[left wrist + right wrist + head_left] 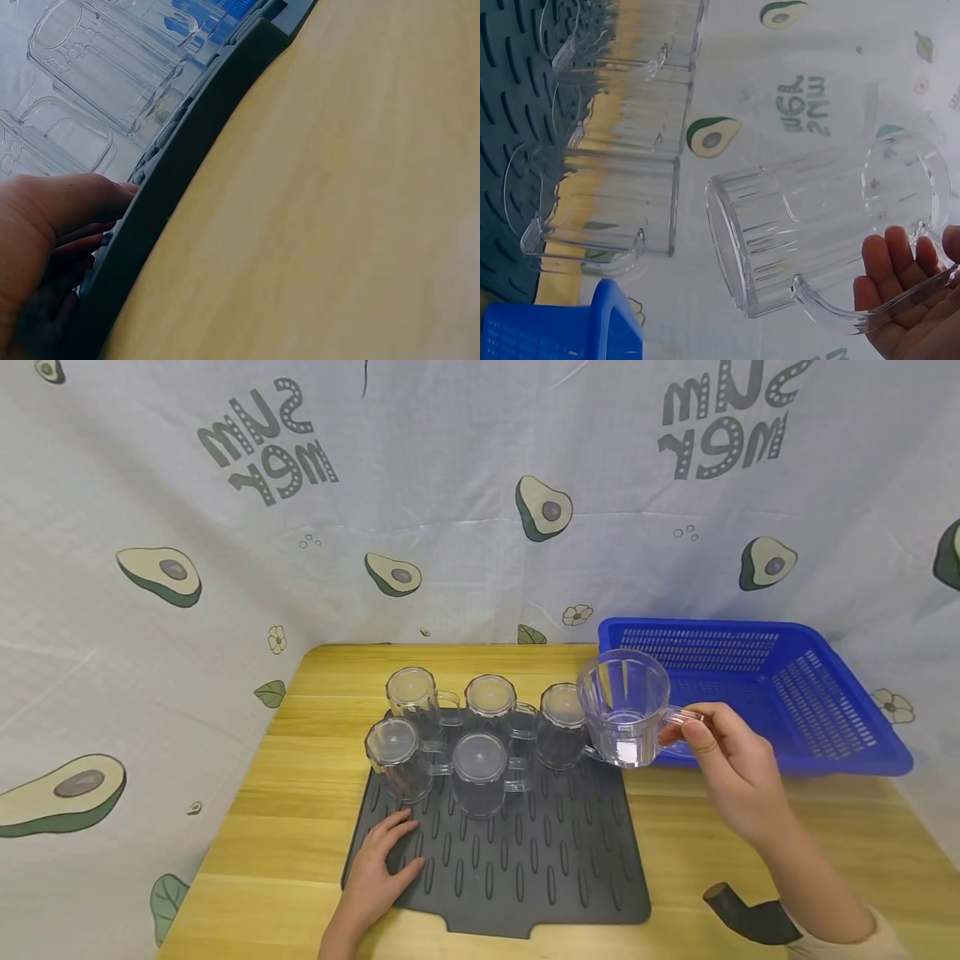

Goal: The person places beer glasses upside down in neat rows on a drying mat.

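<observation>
My right hand (738, 768) pinches the handle of a clear glass mug (626, 718), raised with its mouth upward. In the head view this mug overlaps the mat's back right corner and the basket's near left side. The right wrist view shows the fingers (889, 262) of that hand at the handle. Several like mugs stand upside down on the dark grey drying mat (517, 906), among them a front left mug (405, 768), a front middle mug (480, 785) and a back right mug (558, 735). My left hand (375, 864) rests on the mat's left side, fingers spread, holding no mug.
A blue plastic basket (847, 760) with slotted walls sits at the back right of the wooden table (262, 852). Behind it hangs a white curtain (450, 468) printed with avocados. The mat's front part, nearest me, has raised ridges.
</observation>
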The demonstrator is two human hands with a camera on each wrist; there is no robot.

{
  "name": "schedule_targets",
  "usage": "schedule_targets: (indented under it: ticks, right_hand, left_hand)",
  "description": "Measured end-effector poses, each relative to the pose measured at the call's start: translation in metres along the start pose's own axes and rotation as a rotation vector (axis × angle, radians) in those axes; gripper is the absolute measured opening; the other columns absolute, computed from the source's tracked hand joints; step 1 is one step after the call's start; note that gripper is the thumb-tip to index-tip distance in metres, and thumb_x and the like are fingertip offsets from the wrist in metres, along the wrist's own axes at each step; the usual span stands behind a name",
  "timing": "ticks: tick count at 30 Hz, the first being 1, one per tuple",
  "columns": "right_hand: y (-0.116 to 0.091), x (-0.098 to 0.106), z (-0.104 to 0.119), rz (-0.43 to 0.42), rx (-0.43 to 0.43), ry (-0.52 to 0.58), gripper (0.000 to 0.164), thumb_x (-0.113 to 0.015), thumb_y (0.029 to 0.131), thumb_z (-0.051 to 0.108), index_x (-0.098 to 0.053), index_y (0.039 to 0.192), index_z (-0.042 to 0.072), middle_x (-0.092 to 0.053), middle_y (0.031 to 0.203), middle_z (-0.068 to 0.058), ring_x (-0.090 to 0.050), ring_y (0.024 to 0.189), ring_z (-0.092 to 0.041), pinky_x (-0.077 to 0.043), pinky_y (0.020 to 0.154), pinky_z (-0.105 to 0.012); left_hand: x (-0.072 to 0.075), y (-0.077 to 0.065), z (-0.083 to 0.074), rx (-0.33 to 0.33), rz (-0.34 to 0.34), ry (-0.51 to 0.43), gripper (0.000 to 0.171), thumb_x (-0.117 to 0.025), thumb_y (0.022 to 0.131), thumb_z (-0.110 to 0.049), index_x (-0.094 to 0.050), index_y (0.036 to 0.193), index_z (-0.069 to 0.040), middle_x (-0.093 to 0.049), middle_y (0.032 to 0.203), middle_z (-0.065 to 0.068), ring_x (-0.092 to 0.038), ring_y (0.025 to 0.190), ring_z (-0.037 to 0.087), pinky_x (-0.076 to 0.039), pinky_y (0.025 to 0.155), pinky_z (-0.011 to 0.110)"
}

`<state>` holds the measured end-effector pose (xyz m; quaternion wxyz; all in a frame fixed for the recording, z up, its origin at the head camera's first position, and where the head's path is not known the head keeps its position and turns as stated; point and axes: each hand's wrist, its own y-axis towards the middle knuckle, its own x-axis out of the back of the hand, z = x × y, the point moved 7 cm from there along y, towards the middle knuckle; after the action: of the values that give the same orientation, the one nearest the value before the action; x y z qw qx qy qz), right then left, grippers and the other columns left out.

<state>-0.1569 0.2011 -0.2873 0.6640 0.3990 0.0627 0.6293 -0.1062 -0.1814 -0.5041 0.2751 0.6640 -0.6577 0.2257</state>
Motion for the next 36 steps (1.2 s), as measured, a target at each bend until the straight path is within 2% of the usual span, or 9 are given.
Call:
schedule_targets:
  ticks: [5,11,13,19,24,31,34,36]
  right_hand:
    - [-0.002,-0.009,0.007,0.017,0.017,0.079,0.016,-0.041,0.096,-0.014,-0.057,0.097,-0.012,-0.067,0.086,0.008,-0.063,0.086,-0.001,-0.046,0.079,-0.009]
    - [-0.004,-0.022,0.006,0.068,-0.064,0.307,0.018,-0.038,0.099,-0.012,-0.056,0.097,-0.011,-0.067,0.085,-0.002,-0.065,0.084,-0.008,-0.047,0.081,-0.013]
    - [-0.005,-0.026,0.006,0.083,-0.078,0.352,0.02,-0.037,0.1,-0.011,-0.057,0.097,-0.009,-0.065,0.084,-0.003,-0.063,0.082,-0.009,-0.048,0.079,-0.014]
    - [-0.007,-0.037,0.006,0.097,-0.093,0.422,0.026,-0.036,0.099,-0.012,-0.059,0.096,-0.001,-0.059,0.082,-0.003,-0.057,0.077,-0.01,-0.047,0.074,-0.015]
    - [-0.01,-0.044,0.007,0.118,-0.121,0.436,0.023,-0.035,0.1,-0.011,-0.057,0.096,-0.004,-0.059,0.08,-0.002,-0.057,0.076,-0.01,-0.048,0.073,-0.017]
    - [-0.013,-0.051,0.01,0.161,-0.101,0.467,0.021,-0.033,0.101,-0.01,-0.053,0.096,-0.009,-0.058,0.083,-0.003,-0.057,0.077,-0.011,-0.049,0.072,-0.018]
    - [-0.014,-0.052,0.011,0.172,-0.097,0.466,0.021,-0.033,0.101,-0.011,-0.053,0.096,-0.008,-0.057,0.083,-0.003,-0.057,0.077,-0.011,-0.049,0.071,-0.019]
    - [-0.014,-0.053,0.011,0.177,-0.093,0.47,0.021,-0.033,0.101,-0.011,-0.053,0.097,-0.008,-0.057,0.084,-0.003,-0.056,0.077,-0.011,-0.049,0.071,-0.019]
  left_hand:
    - [0.0,0.0,0.0,-0.001,0.0,0.002,0.048,-0.08,0.079,-0.013,-0.065,0.125,-0.01,-0.052,0.141,0.007,-0.041,0.133,0.036,-0.035,0.104,0.06]
    - [0.0,0.001,0.0,0.002,0.01,0.017,0.052,-0.08,0.079,-0.013,-0.062,0.128,-0.009,-0.052,0.14,0.007,-0.042,0.133,0.036,-0.035,0.104,0.059]
    - [0.0,0.001,0.0,0.006,0.017,0.014,0.053,-0.08,0.079,-0.014,-0.062,0.128,-0.009,-0.051,0.141,0.007,-0.042,0.133,0.036,-0.035,0.104,0.059]
    - [0.002,0.001,-0.003,0.027,0.044,0.0,0.053,-0.078,0.083,-0.02,-0.059,0.131,-0.009,-0.049,0.142,0.009,-0.04,0.134,0.038,-0.034,0.104,0.061]
    - [0.003,0.0,-0.007,0.034,0.06,0.02,0.054,-0.076,0.085,-0.025,-0.058,0.133,-0.009,-0.048,0.144,0.01,-0.038,0.135,0.04,-0.033,0.105,0.062]
    - [0.007,-0.004,-0.021,0.014,0.077,0.011,0.054,-0.075,0.086,-0.028,-0.057,0.134,-0.008,-0.048,0.144,0.011,-0.039,0.135,0.039,-0.033,0.104,0.062]
    - [0.007,-0.004,-0.033,-0.009,0.124,-0.032,0.054,-0.074,0.087,-0.03,-0.057,0.134,-0.009,-0.048,0.145,0.011,-0.04,0.134,0.039,-0.034,0.103,0.063]
    - [0.004,-0.004,-0.044,-0.042,0.19,-0.082,0.053,-0.072,0.089,-0.03,-0.056,0.135,-0.008,-0.047,0.145,0.012,-0.041,0.134,0.039,-0.034,0.103,0.064]
